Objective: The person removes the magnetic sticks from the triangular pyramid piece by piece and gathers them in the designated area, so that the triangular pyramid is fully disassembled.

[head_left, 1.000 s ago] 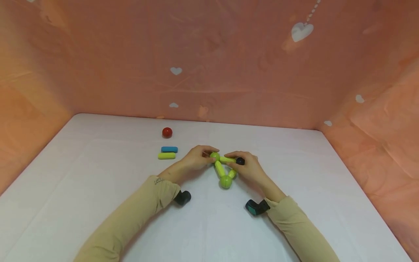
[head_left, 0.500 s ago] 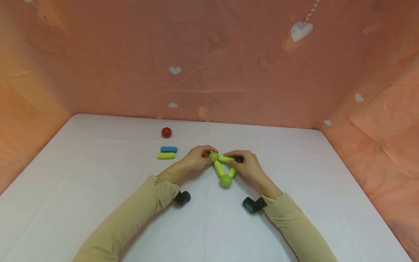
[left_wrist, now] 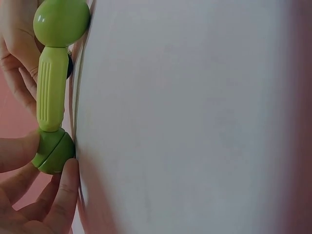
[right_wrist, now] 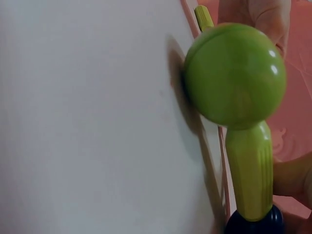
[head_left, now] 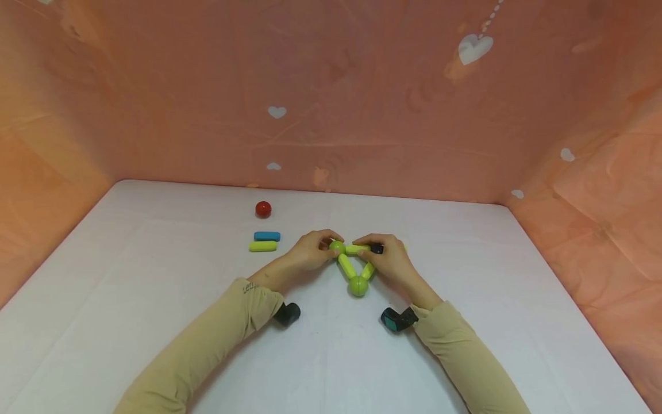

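On the white table lies a small triangle of green rods and balls. Its near corner is a green ball. My left hand pinches the far-left green ball. A ribbed green rod runs from that ball to the near ball. My right hand grips the far-right dark ball and the top green rod. Another green rod joins the dark ball to the near ball.
A red ball, a blue rod and a yellow-green rod lie to the left of my hands. Orange paper walls with white hearts close in the white table at the back and both sides.
My right hand has drawn the dark ball and top rod slightly left toward the left ball, closing the triangle. The left hand has stayed in place.
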`<control>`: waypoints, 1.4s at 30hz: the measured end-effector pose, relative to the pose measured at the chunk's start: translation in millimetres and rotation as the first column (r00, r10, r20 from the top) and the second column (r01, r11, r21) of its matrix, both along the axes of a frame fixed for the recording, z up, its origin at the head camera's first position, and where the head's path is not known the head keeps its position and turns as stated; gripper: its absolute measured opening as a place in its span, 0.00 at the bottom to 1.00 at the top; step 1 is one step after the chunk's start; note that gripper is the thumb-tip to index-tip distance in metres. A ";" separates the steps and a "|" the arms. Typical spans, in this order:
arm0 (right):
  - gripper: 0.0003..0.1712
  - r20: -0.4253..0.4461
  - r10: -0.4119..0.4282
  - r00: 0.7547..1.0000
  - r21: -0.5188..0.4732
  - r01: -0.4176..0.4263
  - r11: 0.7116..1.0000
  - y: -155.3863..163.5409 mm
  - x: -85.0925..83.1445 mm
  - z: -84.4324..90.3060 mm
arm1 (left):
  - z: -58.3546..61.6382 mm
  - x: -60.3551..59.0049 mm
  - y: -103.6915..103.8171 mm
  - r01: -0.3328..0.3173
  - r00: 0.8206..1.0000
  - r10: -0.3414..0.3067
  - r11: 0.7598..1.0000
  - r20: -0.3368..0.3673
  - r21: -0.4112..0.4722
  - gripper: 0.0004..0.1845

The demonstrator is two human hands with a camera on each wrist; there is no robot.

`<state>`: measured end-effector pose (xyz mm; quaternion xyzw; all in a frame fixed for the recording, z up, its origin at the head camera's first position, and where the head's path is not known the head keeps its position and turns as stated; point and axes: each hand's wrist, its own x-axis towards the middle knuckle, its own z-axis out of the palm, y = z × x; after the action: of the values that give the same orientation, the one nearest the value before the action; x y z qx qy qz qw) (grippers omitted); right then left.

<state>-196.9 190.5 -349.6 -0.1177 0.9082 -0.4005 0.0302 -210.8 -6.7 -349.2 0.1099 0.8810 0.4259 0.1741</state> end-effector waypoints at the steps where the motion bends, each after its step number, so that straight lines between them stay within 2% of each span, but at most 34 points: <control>1: 0.13 -0.004 0.001 1.000 0.000 -0.001 1.000 -0.3 0.0 0.1 | 0.2 0.3 0.1 0.001 1.000 -0.001 1.000 -0.004 -0.001 0.15; 10: 0.12 -0.023 -0.014 1.000 0.002 0.014 1.000 -2.7 -0.6 -2.1 | 1.3 3.2 2.1 -0.015 1.000 0.015 1.000 -0.018 0.003 0.15; 16: 0.11 -0.029 -0.088 0.996 0.019 0.088 0.996 0.0 -0.3 -1.9 | 2.4 5.9 1.0 -0.011 1.000 0.011 1.000 0.005 -0.003 0.15; 22: 0.13 -0.036 -0.021 0.999 0.003 0.021 1.000 0.0 1.5 -1.2 | 3.4 5.8 -2.2 -0.035 0.999 0.035 0.999 0.037 0.000 0.15; 28: 0.13 0.010 -0.069 0.998 0.000 0.069 0.998 6.5 1.2 -6.3 | 1.3 5.6 -2.6 -0.032 0.999 0.032 0.999 0.036 -0.006 0.14; 34: 0.14 0.029 -0.078 0.997 -0.016 0.078 0.997 11.7 2.4 -5.8 | 2.8 7.2 -3.1 -0.024 1.000 0.024 1.000 0.004 -0.014 0.13; 37: 0.15 0.014 -0.081 0.997 0.004 0.081 0.997 11.0 5.1 -3.5 | 2.7 7.1 -3.0 -0.019 1.000 0.019 1.000 -0.008 -0.022 0.13; 42: 0.18 -0.071 -0.052 0.996 0.032 0.055 0.998 6.1 11.7 0.8 | -0.3 5.1 -2.1 -0.029 0.999 0.030 0.999 0.014 -0.015 0.15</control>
<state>-185.1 196.6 -348.9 -0.1068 0.9182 -0.3813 -0.0104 -205.7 -8.8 -349.6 0.0926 0.8845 0.4225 0.1747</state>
